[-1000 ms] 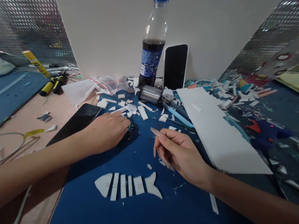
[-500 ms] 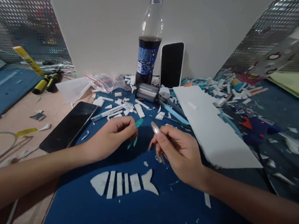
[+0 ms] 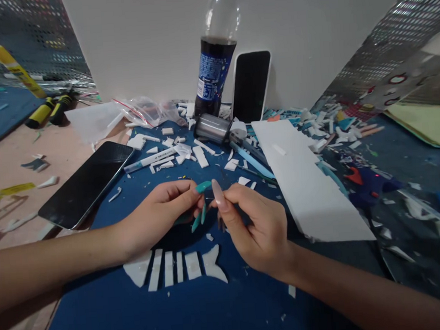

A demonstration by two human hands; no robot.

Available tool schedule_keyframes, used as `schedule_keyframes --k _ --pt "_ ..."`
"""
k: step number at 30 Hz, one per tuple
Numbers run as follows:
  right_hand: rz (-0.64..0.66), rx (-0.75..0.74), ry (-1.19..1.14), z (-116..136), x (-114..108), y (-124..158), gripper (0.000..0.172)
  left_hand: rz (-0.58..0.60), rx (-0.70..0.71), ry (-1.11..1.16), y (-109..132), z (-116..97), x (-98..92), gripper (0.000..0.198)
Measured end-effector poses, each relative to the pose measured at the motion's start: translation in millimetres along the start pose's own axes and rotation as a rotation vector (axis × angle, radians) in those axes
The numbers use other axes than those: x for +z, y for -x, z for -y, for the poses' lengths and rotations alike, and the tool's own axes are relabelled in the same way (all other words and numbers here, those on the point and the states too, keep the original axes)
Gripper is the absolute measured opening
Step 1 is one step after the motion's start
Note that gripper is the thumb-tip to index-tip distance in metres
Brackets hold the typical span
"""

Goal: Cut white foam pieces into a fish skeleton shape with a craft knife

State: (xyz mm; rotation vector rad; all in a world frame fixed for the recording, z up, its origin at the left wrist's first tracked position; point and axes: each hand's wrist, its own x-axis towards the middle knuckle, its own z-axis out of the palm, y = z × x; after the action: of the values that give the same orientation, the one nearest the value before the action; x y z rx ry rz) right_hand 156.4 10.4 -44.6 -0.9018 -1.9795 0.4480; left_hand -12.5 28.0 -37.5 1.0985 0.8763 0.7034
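Both hands are raised over the blue mat [image 3: 140, 321], their fingertips almost meeting. My left hand [image 3: 173, 203], with green nails, is closed in a pinch. Opposite it, my right hand [image 3: 254, 218], with long pale nails, pinches too. Something very thin may run between the fingertips, but I cannot make it out. Below lies a white fish shape cut into several separate pieces, with a head piece [image 3: 139, 270], narrow strips [image 3: 169, 269] and a tail piece [image 3: 214, 266]. My left forearm passes just above the head piece. Behind the hands a spool [image 3: 212, 129] lies on its side.
A dark phone [image 3: 87, 184] lies at left, and another phone [image 3: 252, 85] leans upright beside a cola bottle [image 3: 215, 70]. White scraps [image 3: 200, 156] and a marker [image 3: 152, 158] lie behind the hands. A white sheet [image 3: 312, 188] and a blue glue gun [image 3: 372, 189] are at right.
My hands have come together, the right moving left until the fingertips nearly meet. The whole view has shifted slightly, and the fish pieces keep their layout.
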Motion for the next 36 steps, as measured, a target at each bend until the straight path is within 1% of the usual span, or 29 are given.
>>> schedule_keyframes --k 7,16,25,29,36 --pt "0.038 -0.021 0.051 -0.5 1.0 0.0 0.02 0.019 -0.01 0.011 -0.6 -0.7 -1.0 0.028" --pt "0.057 -0.015 0.128 1.4 0.7 1.4 0.022 -0.011 -0.032 -0.025 -0.4 -0.8 -0.7 0.027" --pt "0.066 -0.011 0.115 0.7 1.7 0.7 0.02 -0.004 -0.013 -0.073 -0.9 -3.3 0.7 0.028" --pt "0.077 0.002 0.122 0.9 1.6 1.1 0.021 -0.019 -0.01 -0.098 -0.5 -2.4 0.7 0.028" --pt "0.071 -0.011 0.15 0.5 2.9 1.6 0.022 -0.024 0.007 -0.071 -0.6 0.7 -0.3 0.028"
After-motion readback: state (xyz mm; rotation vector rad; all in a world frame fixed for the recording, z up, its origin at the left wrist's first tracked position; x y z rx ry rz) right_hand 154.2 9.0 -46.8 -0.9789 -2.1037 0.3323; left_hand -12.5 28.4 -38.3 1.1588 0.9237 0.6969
